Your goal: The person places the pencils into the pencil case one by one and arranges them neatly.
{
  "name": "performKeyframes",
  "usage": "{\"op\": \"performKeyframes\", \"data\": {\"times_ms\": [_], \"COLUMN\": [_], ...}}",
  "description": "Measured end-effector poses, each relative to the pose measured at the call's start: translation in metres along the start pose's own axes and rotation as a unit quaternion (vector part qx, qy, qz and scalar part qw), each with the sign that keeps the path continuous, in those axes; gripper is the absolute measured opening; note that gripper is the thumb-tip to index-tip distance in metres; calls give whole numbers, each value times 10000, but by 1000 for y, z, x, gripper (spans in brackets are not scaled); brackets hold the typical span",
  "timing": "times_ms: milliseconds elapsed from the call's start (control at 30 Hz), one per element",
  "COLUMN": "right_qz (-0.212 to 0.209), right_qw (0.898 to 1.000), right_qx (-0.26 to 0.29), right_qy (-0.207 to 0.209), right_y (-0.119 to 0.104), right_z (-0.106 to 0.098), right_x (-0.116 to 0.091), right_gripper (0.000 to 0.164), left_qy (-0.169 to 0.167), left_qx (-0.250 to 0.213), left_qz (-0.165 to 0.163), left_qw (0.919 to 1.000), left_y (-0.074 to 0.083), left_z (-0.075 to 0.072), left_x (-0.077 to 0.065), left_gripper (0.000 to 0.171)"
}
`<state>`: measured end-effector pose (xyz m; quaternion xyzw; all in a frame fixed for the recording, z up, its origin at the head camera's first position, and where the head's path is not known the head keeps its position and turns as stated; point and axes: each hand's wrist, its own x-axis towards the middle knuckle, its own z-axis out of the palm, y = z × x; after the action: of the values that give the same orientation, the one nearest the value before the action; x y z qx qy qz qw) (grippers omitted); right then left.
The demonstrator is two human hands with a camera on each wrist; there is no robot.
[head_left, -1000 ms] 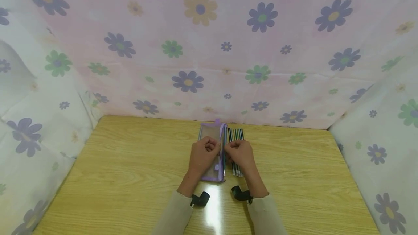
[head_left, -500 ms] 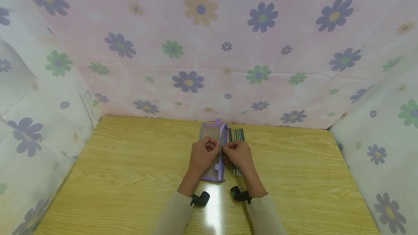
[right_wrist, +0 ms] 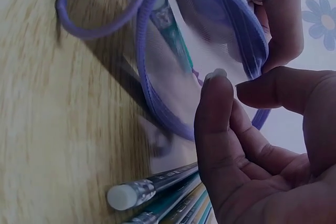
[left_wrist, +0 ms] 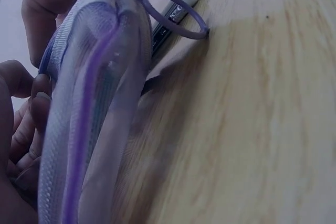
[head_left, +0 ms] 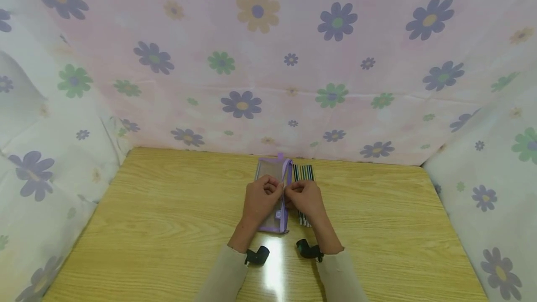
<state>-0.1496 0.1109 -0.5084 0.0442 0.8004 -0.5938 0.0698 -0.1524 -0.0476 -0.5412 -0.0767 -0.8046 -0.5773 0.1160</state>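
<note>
A purple mesh zip pencil case [head_left: 267, 169] lies on the table with its zip side facing right. My left hand [head_left: 261, 202] pinches one edge of its opening, which gapes in the right wrist view. Through that opening shows a teal pencil [right_wrist: 176, 38] inside the mesh. My right hand [head_left: 308, 199] is at the mouth of the case; its thumb and index fingertip are slightly apart with nothing between them. Beneath and beside the right hand lies a row of several striped pencils [head_left: 304, 171], their white eraser ends [right_wrist: 122, 198] toward me.
A wood-grain table [head_left: 176, 209] carries everything. Flowered cloth [head_left: 268, 69] rises behind it and along both sides. A purple ring [left_wrist: 176, 17] hangs off the near end of the case. Black wrist cameras [head_left: 258, 256] sit below the hands.
A pencil held along the opening by my right hand has gone into the case, and the right fingers have let go. The right hand shifted slightly left; the left hand stayed put.
</note>
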Motion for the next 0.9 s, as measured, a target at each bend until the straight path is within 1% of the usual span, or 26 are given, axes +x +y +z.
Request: {"op": "performKeyframes", "data": {"times_ms": [100, 267, 433, 567, 733, 900], "right_qz": [-75, -202, -455, -571, -410, -170], "right_qw": [9999, 9976, 9951, 9886, 9798, 9728], "right_qx": [-143, -652, -848, -1299, -1826, -2160], "right_qy": [13, 132, 240, 510, 701, 820], "right_y": [-1, 1, 2, 5, 7, 10], "right_z": [-1, -8, -22, -35, -50, -62], "right_x": [0, 3, 5, 6, 5, 3], "right_gripper": [14, 11, 8, 6, 11, 14], "left_qy": [-18, -53, -52, -57, -81, -107], "left_qx": [-50, -83, -108, -118, -134, -244], "left_qz": [1, 34, 65, 50, -52, -71], "left_qw": [10000, 9999, 9999, 9999, 9999, 9996], "left_y": [0, 0, 1, 3, 5, 4], "left_z": [0, 0, 0, 0, -1, -2], "left_x": [0, 0, 1, 1, 1, 0], "left_gripper": [13, 13, 13, 13, 13, 12]}}
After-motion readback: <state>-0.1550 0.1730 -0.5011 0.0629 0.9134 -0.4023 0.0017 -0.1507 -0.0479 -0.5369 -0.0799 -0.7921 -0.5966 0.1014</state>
